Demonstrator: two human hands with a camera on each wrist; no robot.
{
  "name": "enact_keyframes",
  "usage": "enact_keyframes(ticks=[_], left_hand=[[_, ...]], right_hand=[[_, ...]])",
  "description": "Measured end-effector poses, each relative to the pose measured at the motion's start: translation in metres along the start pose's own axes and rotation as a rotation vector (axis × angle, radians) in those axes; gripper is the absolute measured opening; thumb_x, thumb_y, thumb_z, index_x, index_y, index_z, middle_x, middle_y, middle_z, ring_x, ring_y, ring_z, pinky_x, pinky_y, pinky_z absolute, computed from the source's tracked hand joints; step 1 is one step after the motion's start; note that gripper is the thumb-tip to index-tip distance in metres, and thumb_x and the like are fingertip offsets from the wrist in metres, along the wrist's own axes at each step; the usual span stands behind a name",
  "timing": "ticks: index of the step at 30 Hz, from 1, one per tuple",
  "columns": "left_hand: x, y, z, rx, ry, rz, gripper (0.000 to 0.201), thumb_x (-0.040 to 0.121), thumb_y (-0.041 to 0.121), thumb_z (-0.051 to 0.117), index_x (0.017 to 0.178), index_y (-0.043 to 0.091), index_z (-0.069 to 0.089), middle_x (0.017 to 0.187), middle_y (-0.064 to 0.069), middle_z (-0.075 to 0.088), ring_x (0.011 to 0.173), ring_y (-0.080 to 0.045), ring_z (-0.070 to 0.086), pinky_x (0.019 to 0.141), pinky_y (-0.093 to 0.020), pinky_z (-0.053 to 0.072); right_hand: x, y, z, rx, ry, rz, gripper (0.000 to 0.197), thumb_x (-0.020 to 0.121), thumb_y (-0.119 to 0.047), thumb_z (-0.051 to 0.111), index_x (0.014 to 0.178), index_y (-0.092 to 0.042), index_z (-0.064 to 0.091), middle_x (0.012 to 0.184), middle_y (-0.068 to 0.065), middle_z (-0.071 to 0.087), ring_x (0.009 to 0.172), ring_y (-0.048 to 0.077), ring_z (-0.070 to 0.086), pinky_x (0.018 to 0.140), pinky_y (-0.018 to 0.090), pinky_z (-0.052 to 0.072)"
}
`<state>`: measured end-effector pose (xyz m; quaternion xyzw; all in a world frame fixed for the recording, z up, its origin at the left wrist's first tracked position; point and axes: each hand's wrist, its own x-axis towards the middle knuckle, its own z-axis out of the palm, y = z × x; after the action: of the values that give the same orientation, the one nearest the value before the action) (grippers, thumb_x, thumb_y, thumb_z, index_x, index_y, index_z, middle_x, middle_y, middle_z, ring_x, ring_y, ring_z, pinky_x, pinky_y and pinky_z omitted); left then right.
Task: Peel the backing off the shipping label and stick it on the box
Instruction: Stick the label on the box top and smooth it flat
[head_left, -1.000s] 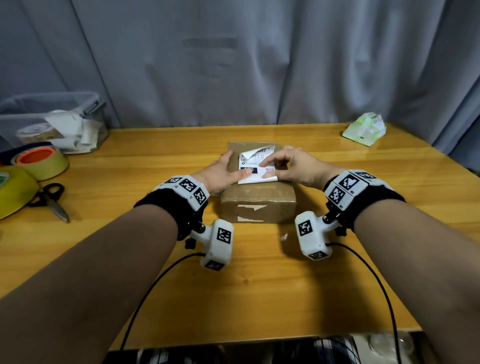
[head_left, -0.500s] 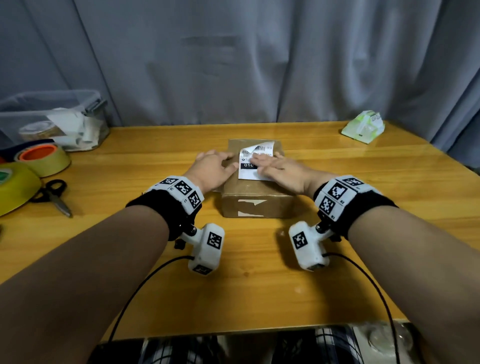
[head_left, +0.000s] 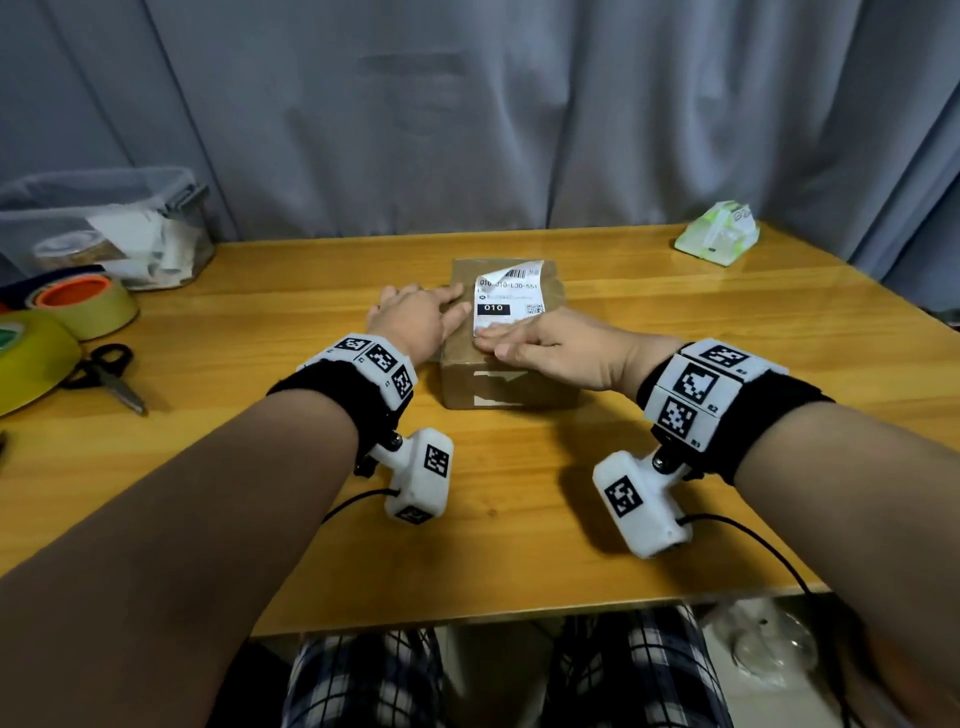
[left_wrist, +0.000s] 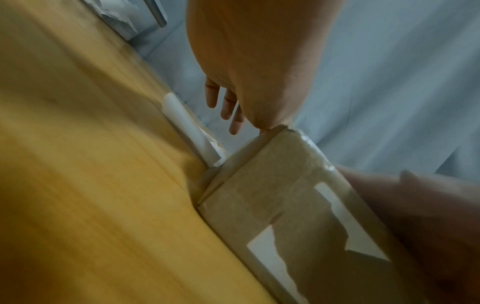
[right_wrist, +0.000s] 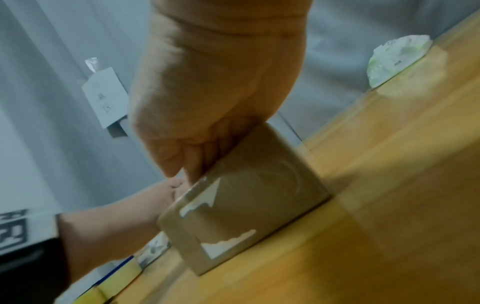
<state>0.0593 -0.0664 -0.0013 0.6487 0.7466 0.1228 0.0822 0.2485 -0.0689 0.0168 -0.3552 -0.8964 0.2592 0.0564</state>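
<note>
Slid nearward, right hand (head_left: 550, 353) flat fingers press label (head_left: 506, 304) edge; left hand (head_left: 415, 322) flat steadies box (head_left: 509, 379).

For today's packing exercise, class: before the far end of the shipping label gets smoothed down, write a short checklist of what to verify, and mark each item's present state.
1. Near edge of the shipping label pressed flat under the right hand: ok.
2. Far edge stuck down: not ok, it curls up.
3. Left hand steadies the box: ok.
4. Label within the box top: ok.
5. Backing fully removed: cannot tell.
6. Box flat on the table: ok.
</note>
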Motion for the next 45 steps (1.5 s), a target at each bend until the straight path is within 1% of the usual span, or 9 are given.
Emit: enact_keyframes(ticks=[3,5,7,11,21,29,34,41,45], left_hand=[[0.001,-0.002,0.002,-0.046,0.007,-0.004,0.049,0.093,0.054,0.036,0.14,0.041,0.037,0.14,-0.01,0.044,0.127,-0.033,0.033,0.107,-0.044,0.027],[0.002,-0.003,0.003,-0.056,0.007,0.003,0.048,0.093,0.054,0.034,0.14,0.042,0.037,0.138,-0.01,0.046,0.127,-0.032,0.033,0.105,-0.044,0.027],[0.001,-0.005,0.004,-0.079,0.011,0.004,0.048,0.094,0.054,0.033,0.14,0.043,0.037,0.138,-0.009,0.046,0.128,-0.031,0.033,0.107,-0.044,0.026],[0.001,-0.006,0.007,-0.09,0.01,0.004,0.047,0.094,0.053,0.031,0.139,0.042,0.037,0.14,-0.011,0.045,0.13,-0.032,0.032,0.112,-0.045,0.025],[0.004,-0.006,0.009,-0.136,0.012,-0.022,0.044,0.095,0.05,0.034,0.137,0.044,0.039,0.147,-0.013,0.038,0.137,-0.033,0.026,0.115,-0.049,0.02],[-0.001,-0.003,0.002,-0.077,-0.022,-0.007,0.048,0.095,0.053,0.03,0.141,0.043,0.033,0.141,-0.009,0.042,0.131,-0.032,0.031,0.109,-0.045,0.025],[-0.002,0.002,-0.001,-0.014,-0.031,-0.025,0.048,0.094,0.054,0.031,0.141,0.043,0.033,0.14,-0.009,0.043,0.129,-0.032,0.033,0.105,-0.044,0.029],[-0.001,0.006,-0.003,0.07,-0.029,-0.043,0.048,0.094,0.055,0.028,0.141,0.045,0.032,0.14,-0.01,0.04,0.129,-0.032,0.032,0.105,-0.045,0.027],[-0.003,0.008,-0.006,0.121,0.0,-0.034,0.049,0.094,0.053,0.031,0.141,0.039,0.035,0.139,-0.01,0.036,0.126,-0.032,0.033,0.104,-0.046,0.028]], right_hand=[[0.003,-0.005,-0.007,0.028,0.088,-0.017,0.04,0.092,-0.044,0.043,0.11,-0.02,0.069,0.115,0.009,0.07,0.105,0.015,0.061,0.096,0.037,0.046],[0.01,-0.006,-0.012,0.127,0.276,-0.057,0.032,0.095,-0.033,0.044,0.111,-0.021,0.068,0.108,0.002,0.071,0.099,0.012,0.059,0.09,0.031,0.046],[0.019,-0.002,-0.014,0.1,0.331,0.016,0.034,0.097,-0.032,0.04,0.119,-0.02,0.063,0.118,0.002,0.066,0.109,0.012,0.055,0.096,0.029,0.041],[0.027,0.014,0.001,-0.052,0.144,0.146,0.04,0.097,-0.032,0.038,0.132,-0.017,0.052,0.148,-0.001,0.041,0.139,0.015,0.035,0.117,0.029,0.022],[0.012,-0.006,0.009,0.164,0.066,-0.06,0.03,0.093,-0.012,0.047,0.115,-0.004,0.065,0.131,0.006,0.059,0.126,0.009,0.049,0.112,0.021,0.031],[0.023,0.019,-0.002,0.293,0.202,0.089,0.035,0.096,-0.02,0.041,0.124,-0.01,0.059,0.143,0.002,0.049,0.134,0.013,0.04,0.111,0.018,0.02],[0.015,0.024,-0.002,0.284,0.226,0.109,0.038,0.083,-0.033,0.051,0.112,-0.014,0.069,0.128,-0.001,0.062,0.125,0.008,0.05,0.114,0.027,0.029],[-0.009,0.019,0.003,0.327,0.278,0.05,0.029,0.085,-0.015,0.049,0.099,-0.008,0.073,0.113,0.006,0.07,0.111,0.005,0.059,0.108,0.026,0.039],[-0.02,0.005,-0.005,0.425,0.332,0.021,0.037,0.071,-0.023,0.047,0.091,-0.008,0.075,0.088,0.006,0.075,0.089,0.005,0.069,0.087,0.02,0.052]])
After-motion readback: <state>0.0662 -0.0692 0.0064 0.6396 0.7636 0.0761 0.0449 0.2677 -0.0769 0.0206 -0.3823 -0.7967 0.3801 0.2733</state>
